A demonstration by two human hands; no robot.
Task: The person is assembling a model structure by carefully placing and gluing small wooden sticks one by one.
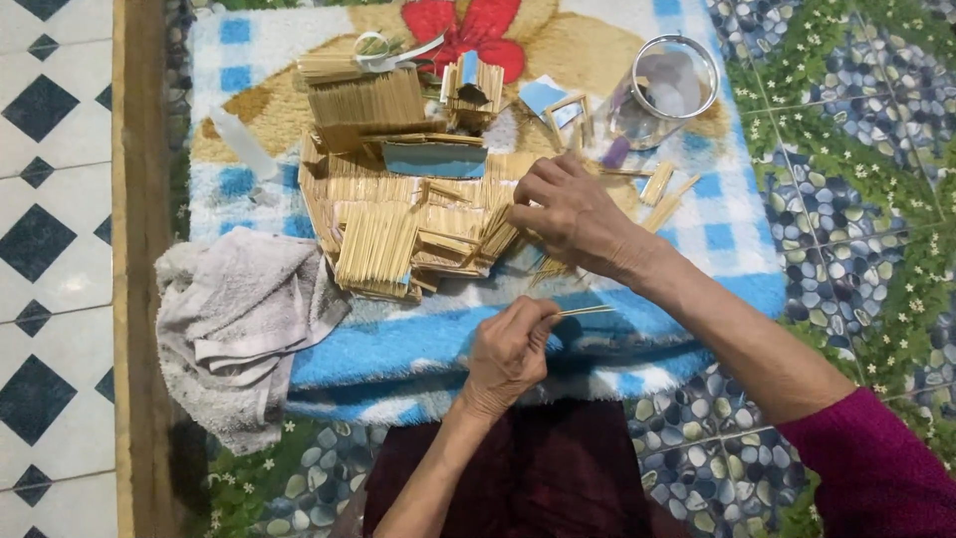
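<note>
My left hand [510, 351] is low in the middle of the view, fingers pinched on a few thin wooden sticks [586, 312] that point right. My right hand [570, 214] reaches forward over the blue-and-white towel [418, 344], fingertips resting on a heap of stick bundles and flat stick panels [398, 234]. More loose sticks [662, 199] lie just right of that hand. A blue-faced piece [435, 158] sits on top of the heap.
A crumpled grey cloth [239, 324] lies at the left edge of the towel. A clear jar with a metal rim [665, 92] lies at the back right. A roll of tape [370, 45] sits at the back. Pebble-patterned flooring [856, 169] surrounds the towel.
</note>
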